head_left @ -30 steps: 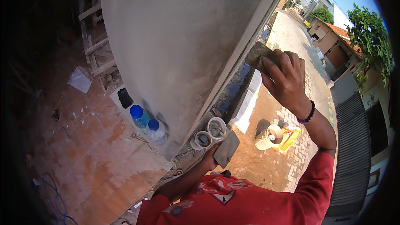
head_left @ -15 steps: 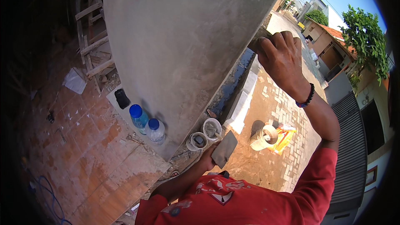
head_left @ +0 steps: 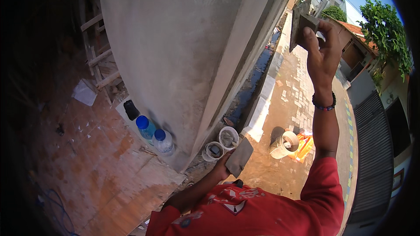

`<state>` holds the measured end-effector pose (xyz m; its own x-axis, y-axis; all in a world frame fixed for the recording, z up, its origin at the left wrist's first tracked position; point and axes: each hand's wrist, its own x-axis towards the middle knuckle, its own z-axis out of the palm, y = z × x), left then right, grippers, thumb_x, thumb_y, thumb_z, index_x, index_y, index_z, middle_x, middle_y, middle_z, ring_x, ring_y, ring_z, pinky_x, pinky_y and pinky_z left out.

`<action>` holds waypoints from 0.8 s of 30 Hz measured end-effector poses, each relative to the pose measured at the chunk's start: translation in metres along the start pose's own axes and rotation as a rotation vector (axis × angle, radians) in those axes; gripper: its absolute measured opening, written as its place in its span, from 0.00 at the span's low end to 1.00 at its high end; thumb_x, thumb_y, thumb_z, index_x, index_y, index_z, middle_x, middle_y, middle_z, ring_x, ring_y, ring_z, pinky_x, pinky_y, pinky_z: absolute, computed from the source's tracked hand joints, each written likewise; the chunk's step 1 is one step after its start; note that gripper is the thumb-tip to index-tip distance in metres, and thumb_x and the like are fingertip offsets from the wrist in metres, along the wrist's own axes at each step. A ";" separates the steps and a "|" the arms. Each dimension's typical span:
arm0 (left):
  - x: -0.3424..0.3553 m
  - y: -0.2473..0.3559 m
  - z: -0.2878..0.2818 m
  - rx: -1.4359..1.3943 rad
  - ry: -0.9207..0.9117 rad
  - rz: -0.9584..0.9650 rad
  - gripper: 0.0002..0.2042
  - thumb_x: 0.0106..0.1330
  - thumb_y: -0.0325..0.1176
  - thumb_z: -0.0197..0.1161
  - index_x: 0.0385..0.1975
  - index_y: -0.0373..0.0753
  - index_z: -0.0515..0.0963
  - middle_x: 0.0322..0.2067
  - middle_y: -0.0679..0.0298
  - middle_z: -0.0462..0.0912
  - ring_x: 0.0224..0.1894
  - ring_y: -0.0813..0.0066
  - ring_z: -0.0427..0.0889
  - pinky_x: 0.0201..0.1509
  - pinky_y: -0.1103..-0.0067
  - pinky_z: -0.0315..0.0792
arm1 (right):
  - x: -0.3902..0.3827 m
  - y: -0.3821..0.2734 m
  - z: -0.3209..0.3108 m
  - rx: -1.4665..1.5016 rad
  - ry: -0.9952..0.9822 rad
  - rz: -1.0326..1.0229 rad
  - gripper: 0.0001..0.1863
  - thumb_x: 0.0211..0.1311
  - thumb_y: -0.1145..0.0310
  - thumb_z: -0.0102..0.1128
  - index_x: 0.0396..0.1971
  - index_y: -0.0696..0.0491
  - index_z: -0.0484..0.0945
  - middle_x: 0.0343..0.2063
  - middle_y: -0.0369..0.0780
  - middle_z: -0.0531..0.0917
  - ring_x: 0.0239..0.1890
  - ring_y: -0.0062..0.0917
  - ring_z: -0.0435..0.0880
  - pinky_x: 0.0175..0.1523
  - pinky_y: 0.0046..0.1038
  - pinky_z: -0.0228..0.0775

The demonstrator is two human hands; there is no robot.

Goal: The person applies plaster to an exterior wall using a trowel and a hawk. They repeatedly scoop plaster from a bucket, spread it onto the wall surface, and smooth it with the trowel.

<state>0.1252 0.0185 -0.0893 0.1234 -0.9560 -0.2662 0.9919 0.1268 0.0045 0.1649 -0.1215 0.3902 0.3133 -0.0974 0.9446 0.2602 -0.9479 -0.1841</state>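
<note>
I see my right hand (head_left: 323,59) raised high on the right, fingers curled around the handle of a float (head_left: 302,22); the grip is closed on it. The float sits at the far upper right, just beside the edge of the grey wall (head_left: 183,52), and I cannot tell if it touches the plaster. Its long axis runs roughly up and down in the view, the upper end tilted a little right, with its flat face turned left toward the wall.

My left hand (head_left: 222,169) is low and near, below the wall's corner, closed on the handle of a trowel (head_left: 239,157). The trowel blade is a flat grey rectangle, its long axis slanting up and to the right, pointing away from me toward the ground far below.

Down on the left, at the wall's foot, two clear bottles (head_left: 155,135) with blue caps stand side by side, a black container (head_left: 131,109) just beside them. Two small white buckets (head_left: 222,144) stand close together near the trowel, and another bucket (head_left: 284,143) lies tilted on the paving to the right, next to an orange sack (head_left: 305,146). A wooden ladder (head_left: 98,57) leans at the far left
</note>
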 end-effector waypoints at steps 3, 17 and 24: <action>-0.004 0.002 0.008 0.032 0.060 0.044 0.17 0.68 0.41 0.51 0.56 0.47 0.70 0.49 0.63 0.77 0.48 0.68 0.78 0.47 0.68 0.75 | -0.075 0.032 0.038 0.307 0.050 0.239 0.12 0.62 0.72 0.58 0.42 0.61 0.69 0.35 0.39 0.78 0.37 0.18 0.78 0.41 0.22 0.72; -0.033 0.006 0.035 0.117 0.251 0.189 0.21 0.68 0.45 0.52 0.57 0.43 0.69 0.51 0.60 0.76 0.52 0.64 0.76 0.53 0.67 0.72 | -0.097 0.108 0.110 0.306 0.263 0.570 0.14 0.57 0.70 0.63 0.37 0.62 0.70 0.27 0.35 0.74 0.28 0.15 0.69 0.33 0.19 0.65; -0.019 0.020 0.017 0.159 0.181 0.224 0.19 0.70 0.43 0.49 0.56 0.41 0.69 0.51 0.60 0.76 0.52 0.63 0.76 0.56 0.67 0.71 | -0.067 0.047 0.101 0.491 0.253 0.238 0.15 0.55 0.71 0.64 0.37 0.61 0.71 0.27 0.38 0.77 0.28 0.17 0.75 0.34 0.22 0.68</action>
<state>0.1437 0.0344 -0.0681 0.3459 -0.8445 -0.4089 0.9347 0.2722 0.2286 0.2489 -0.1284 0.2912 0.2031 -0.4160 0.8864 0.6202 -0.6458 -0.4453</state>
